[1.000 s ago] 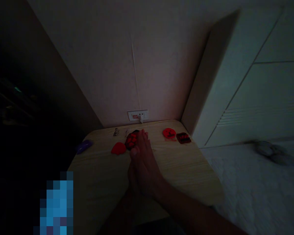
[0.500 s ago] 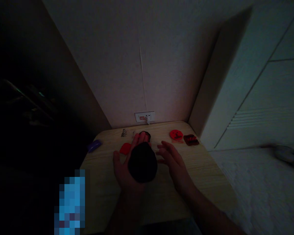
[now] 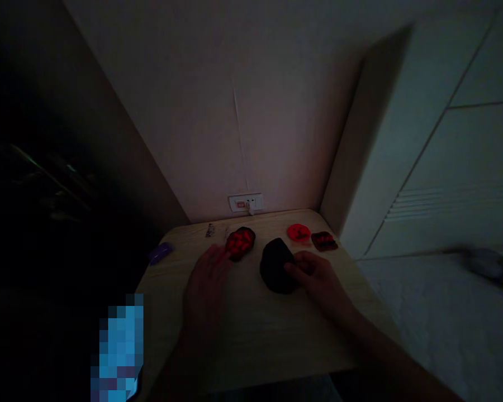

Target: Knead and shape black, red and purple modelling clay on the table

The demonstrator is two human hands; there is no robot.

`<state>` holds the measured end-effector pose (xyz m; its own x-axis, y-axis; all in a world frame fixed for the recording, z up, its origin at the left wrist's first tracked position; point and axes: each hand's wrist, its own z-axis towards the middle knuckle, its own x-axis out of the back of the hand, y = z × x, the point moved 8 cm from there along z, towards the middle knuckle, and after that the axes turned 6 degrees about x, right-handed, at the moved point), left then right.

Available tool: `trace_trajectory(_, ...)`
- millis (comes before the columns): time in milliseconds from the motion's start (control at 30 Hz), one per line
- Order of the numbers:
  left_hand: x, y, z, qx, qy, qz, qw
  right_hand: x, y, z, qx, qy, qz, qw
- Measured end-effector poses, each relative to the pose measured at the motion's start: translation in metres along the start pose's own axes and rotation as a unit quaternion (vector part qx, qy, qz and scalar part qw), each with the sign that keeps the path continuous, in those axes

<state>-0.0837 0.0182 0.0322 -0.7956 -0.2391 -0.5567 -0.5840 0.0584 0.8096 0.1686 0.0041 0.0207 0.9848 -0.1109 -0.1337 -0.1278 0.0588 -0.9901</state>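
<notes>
In dim light my right hand [image 3: 318, 279] grips a dark rounded object [image 3: 276, 267] that rests on the pale wooden table [image 3: 251, 335]. My left hand [image 3: 207, 279] lies palm down, fingers stretched toward a dark dish with red pieces in it [image 3: 241, 243]; its fingertips are just short of the dish. A red round piece [image 3: 298, 232] and a dark red rectangular piece [image 3: 324, 240] sit at the table's far right corner.
A purple object [image 3: 160, 252] lies near the table's left edge. A wall socket [image 3: 246, 202] with a plug sits just above the back edge, with two small wrappers [image 3: 212, 229] below it. A white cupboard [image 3: 444, 156] and bedding [image 3: 436, 312] are to the right.
The dark object has passed from my left palm to my right hand and moved right, down onto the table. My left hand has turned palm down and now covers the red piece seen earlier.
</notes>
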Motion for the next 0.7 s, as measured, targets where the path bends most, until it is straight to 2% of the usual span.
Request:
trace_trajectory(67, 0.014, 0.018, 0.013, -0.065, 0.056, 0.128, 0.988, 0.015, -0.012, 0.016, 0.041, 0.02, -0.029, 0.999)
trace_trajectory(133, 0.011, 0.029, 0.03, -0.101, 0.066, 0.296, 0.948, 0.021, -0.021, 0.034, 0.061, 0.027, -0.052, 0.996)
trace_trajectory(200, -0.003, 0.033, 0.05, -0.118, 0.039, 0.447, 0.886, 0.016, -0.026, 0.05, 0.06, 0.013, -0.023, 0.998)
trace_trajectory(267, -0.021, 0.03, 0.071, -0.133, -0.003, 0.562, 0.816, 0.009, -0.023, 0.063, 0.03, 0.008, 0.036, 0.999)
trace_trajectory(333, -0.037, 0.024, 0.09, -0.132, -0.045, 0.631, 0.763, 0.004, -0.015, 0.071, 0.002, 0.023, 0.085, 0.996)
trace_trajectory(367, -0.042, 0.022, 0.098, -0.125, -0.059, 0.647, 0.749, 0.003, -0.011, 0.073, -0.009, 0.03, 0.105, 0.994)
trace_trajectory(433, -0.048, 0.018, 0.114, -0.105, -0.08, 0.651, 0.748, 0.003, -0.001, 0.074, -0.024, 0.042, 0.134, 0.99)
trace_trajectory(533, -0.054, 0.013, 0.129, -0.068, -0.138, 0.575, 0.804, 0.009, 0.011, 0.072, -0.035, 0.058, 0.162, 0.984)
trace_trajectory(567, -0.055, 0.011, 0.133, -0.058, -0.149, 0.558, 0.814, 0.011, 0.014, 0.072, -0.035, 0.062, 0.168, 0.983)
trace_trajectory(700, -0.058, 0.004, 0.14, -0.025, -0.173, 0.548, 0.818, 0.016, 0.022, 0.072, -0.041, 0.067, 0.174, 0.982)
